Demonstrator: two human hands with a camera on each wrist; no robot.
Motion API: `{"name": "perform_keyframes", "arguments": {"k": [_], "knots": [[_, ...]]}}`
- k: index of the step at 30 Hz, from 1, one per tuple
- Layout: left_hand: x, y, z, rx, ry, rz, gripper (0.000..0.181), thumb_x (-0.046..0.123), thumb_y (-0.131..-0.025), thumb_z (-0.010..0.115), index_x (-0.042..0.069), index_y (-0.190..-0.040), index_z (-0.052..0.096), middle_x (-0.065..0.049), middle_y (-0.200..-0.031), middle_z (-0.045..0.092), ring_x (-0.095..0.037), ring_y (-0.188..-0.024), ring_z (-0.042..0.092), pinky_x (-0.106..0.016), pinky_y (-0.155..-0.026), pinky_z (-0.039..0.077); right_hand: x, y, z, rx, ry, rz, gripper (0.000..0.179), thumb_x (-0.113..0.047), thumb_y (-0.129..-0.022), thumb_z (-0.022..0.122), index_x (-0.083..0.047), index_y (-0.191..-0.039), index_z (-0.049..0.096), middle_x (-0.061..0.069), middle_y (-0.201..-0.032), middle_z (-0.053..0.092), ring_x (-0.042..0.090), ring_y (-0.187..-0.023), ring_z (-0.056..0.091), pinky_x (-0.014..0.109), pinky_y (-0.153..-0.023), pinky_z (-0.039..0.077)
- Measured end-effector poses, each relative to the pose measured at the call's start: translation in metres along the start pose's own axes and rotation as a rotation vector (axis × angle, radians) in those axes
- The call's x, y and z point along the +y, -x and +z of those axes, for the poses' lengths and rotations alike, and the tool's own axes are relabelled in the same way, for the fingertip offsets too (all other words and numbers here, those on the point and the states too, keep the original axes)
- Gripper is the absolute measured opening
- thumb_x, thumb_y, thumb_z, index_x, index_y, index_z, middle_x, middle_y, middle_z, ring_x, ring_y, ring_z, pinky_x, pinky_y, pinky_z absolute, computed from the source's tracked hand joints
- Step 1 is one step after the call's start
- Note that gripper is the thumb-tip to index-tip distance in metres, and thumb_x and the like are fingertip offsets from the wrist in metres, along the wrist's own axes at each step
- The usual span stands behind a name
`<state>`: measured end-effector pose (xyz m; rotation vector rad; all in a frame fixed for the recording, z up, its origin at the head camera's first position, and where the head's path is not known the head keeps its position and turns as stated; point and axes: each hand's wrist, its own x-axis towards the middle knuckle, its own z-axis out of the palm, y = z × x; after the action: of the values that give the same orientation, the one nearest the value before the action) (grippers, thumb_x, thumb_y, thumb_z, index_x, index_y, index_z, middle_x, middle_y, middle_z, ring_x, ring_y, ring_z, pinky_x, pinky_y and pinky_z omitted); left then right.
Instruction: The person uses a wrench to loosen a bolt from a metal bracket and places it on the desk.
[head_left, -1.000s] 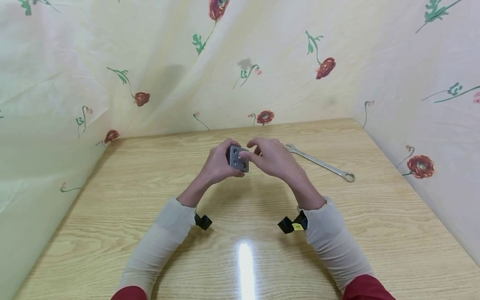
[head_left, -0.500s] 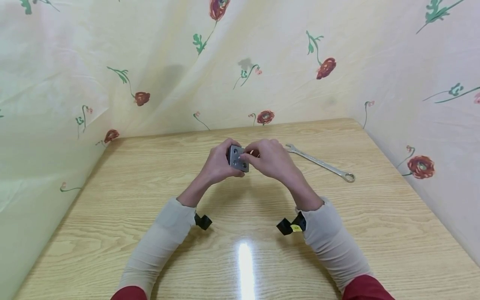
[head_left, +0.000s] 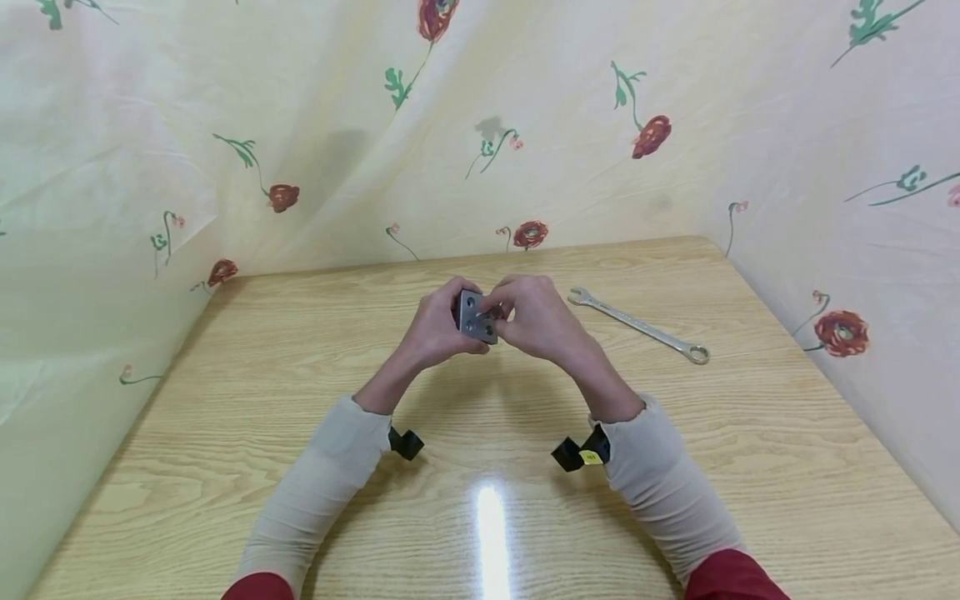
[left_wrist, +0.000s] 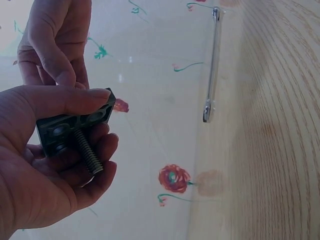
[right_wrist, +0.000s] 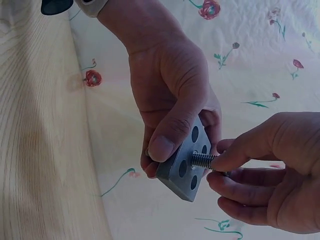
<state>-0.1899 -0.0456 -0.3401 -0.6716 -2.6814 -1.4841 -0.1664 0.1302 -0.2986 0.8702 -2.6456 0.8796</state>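
Note:
My left hand (head_left: 437, 327) grips a grey metal block (head_left: 467, 315) with several round holes by its edges, above the table. A threaded bolt (right_wrist: 202, 160) passes through the block. In the left wrist view, the bolt's long threaded end (left_wrist: 89, 152) sticks out on the palm side, near the curled left fingers. My right hand (head_left: 543, 321) pinches the bolt's other end between thumb and fingers, close to the block's face. The fingertips cover that end, so its tip is hidden. The right wrist view shows exposed thread between the block and the right fingertips.
A combination wrench (head_left: 637, 323) lies on the wooden table (head_left: 300, 350) to the right of my hands. Flowered cloth (head_left: 337, 125) hangs behind the table and along both sides. Black wrist cameras (head_left: 408, 444) sit at the cuffs.
My right fingers went from spread, with the thumb at the bolt, to pinching it, then shifted round it. The left hand and block stayed in place.

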Motion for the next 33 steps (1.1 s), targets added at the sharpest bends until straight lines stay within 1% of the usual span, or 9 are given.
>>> {"name": "perform_keyframes", "arguments": {"k": [6,7,10,12,14,17,23,27,33], "knots": [[-0.001,0.0,-0.001,-0.004,-0.003,0.007,0.068,0.002,-0.061,0.086,0.007,-0.12,0.053,-0.016,-0.116,0.06,-0.028,-0.1,0.06,-0.039,-0.083,0.053,0.001,0.0,0.0,-0.021,0.012,-0.007,0.025,0.007,-0.076,0.066,-0.006,-0.094,0.077,0.011,-0.099,0.073,0.021,-0.078,0.066,0.032,-0.069,0.053],[-0.001,0.0,-0.001,-0.004,-0.001,0.007,0.068,0.002,-0.061,0.086,0.007,-0.12,0.053,-0.016,-0.116,0.06,-0.028,-0.1,0.06,-0.039,-0.083,0.053,0.001,0.0,-0.001,-0.031,0.016,-0.009,0.026,0.006,-0.077,0.067,-0.006,-0.097,0.076,0.011,-0.101,0.073,0.021,-0.078,0.067,0.033,-0.07,0.054],[0.0,0.0,-0.001,-0.003,0.0,0.005,0.07,0.001,-0.061,0.086,0.007,-0.122,0.053,-0.016,-0.118,0.061,-0.029,-0.102,0.061,-0.04,-0.084,0.054,0.002,0.002,-0.005,-0.071,0.012,0.01,0.036,-0.002,-0.08,0.07,-0.007,-0.116,0.069,0.012,-0.11,0.07,0.024,-0.084,0.069,0.036,-0.073,0.054],[0.0,0.0,-0.001,-0.004,0.001,0.004,0.07,0.001,-0.061,0.086,0.007,-0.122,0.053,-0.017,-0.118,0.061,-0.029,-0.101,0.061,-0.04,-0.083,0.054,0.002,0.002,-0.007,-0.089,0.003,0.054,0.044,-0.012,-0.083,0.073,-0.009,-0.126,0.062,0.013,-0.115,0.068,0.025,-0.089,0.07,0.038,-0.076,0.054],[0.0,0.0,-0.001,-0.006,-0.001,0.006,0.07,0.001,-0.062,0.086,0.007,-0.122,0.052,-0.017,-0.118,0.06,-0.029,-0.1,0.06,-0.039,-0.081,0.054,0.002,0.002,-0.009,-0.099,-0.001,0.111,0.051,-0.023,-0.085,0.073,-0.01,-0.132,0.056,0.013,-0.118,0.067,0.027,-0.094,0.07,0.04,-0.078,0.055],[-0.001,0.0,-0.001,-0.006,-0.004,0.008,0.067,0.001,-0.062,0.086,0.007,-0.121,0.053,-0.017,-0.116,0.06,-0.029,-0.096,0.059,-0.036,-0.078,0.053,0.001,0.001,-0.01,-0.101,0.019,0.194,0.05,-0.036,-0.087,0.07,-0.011,-0.128,0.057,0.012,-0.109,0.07,0.026,-0.092,0.069,0.038,-0.075,0.055],[-0.001,0.0,0.0,-0.003,-0.002,0.009,0.065,0.002,-0.062,0.086,0.007,-0.119,0.053,-0.016,-0.113,0.059,-0.028,-0.094,0.058,-0.035,-0.076,0.052,0.001,-0.001,-0.007,-0.127,0.085,0.277,0.037,-0.044,-0.09,0.064,-0.012,-0.109,0.069,0.006,-0.084,0.072,0.019,-0.067,0.063,0.029,-0.057,0.046],[-0.001,0.0,0.0,-0.003,-0.002,0.009,0.065,0.002,-0.062,0.086,0.007,-0.119,0.053,-0.016,-0.113,0.059,-0.028,-0.096,0.059,-0.036,-0.077,0.053,0.0,-0.001,-0.004,-0.114,0.099,0.263,0.031,-0.041,-0.091,0.063,-0.013,-0.099,0.072,0.004,-0.078,0.071,0.016,-0.059,0.057,0.026,-0.051,0.041],[-0.001,-0.001,0.0,-0.001,-0.002,0.005,0.065,0.002,-0.062,0.086,0.008,-0.119,0.054,-0.016,-0.114,0.06,-0.029,-0.097,0.059,-0.037,-0.078,0.053,-0.002,-0.001,-0.003,-0.067,0.08,0.189,0.019,-0.028,-0.089,0.069,-0.013,-0.099,0.075,0.004,-0.077,0.072,0.014,-0.059,0.056,0.025,-0.052,0.039]]}}
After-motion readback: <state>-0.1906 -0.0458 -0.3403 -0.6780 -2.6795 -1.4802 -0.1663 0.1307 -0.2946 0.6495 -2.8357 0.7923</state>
